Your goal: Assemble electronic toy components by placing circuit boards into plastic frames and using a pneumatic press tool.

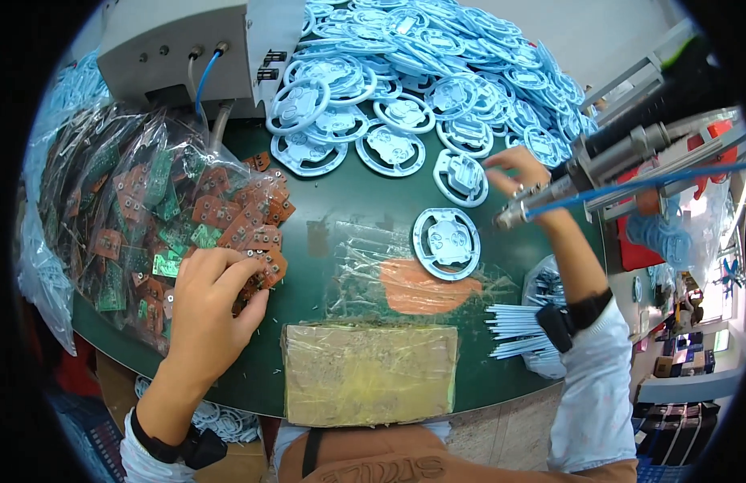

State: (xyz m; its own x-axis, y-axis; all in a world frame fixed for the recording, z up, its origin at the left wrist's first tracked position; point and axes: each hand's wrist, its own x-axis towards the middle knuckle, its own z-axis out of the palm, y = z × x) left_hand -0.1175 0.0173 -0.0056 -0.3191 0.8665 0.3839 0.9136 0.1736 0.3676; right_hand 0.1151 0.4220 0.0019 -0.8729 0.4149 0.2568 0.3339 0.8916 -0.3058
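My left hand (pixel 216 302) is at the mouth of a clear plastic bag, its fingers curled onto an orange circuit board (pixel 271 270) at the edge of a heap. Green and orange boards (pixel 131 189) fill the bag. On the far right side, my right hand (pixel 522 169) reaches to a light blue plastic toy steering wheel (pixel 461 177); thumb and fingers are apart beside its rim. The screwdriver arm partly covers this hand. Another light blue steering wheel (pixel 446 244) lies by itself nearer me, on the green table (pixel 308 282).
A large pile of blue wheels (pixel 437 48) covers the back. A grey machine (pixel 179 56) stands at back left. The metal screwdriver arm (pixel 582 177) with a blue hose hangs at right. Light blue sticks (pixel 518 330) lie bagged below it. A taped cardboard pad (pixel 370 374) lies at the front edge.
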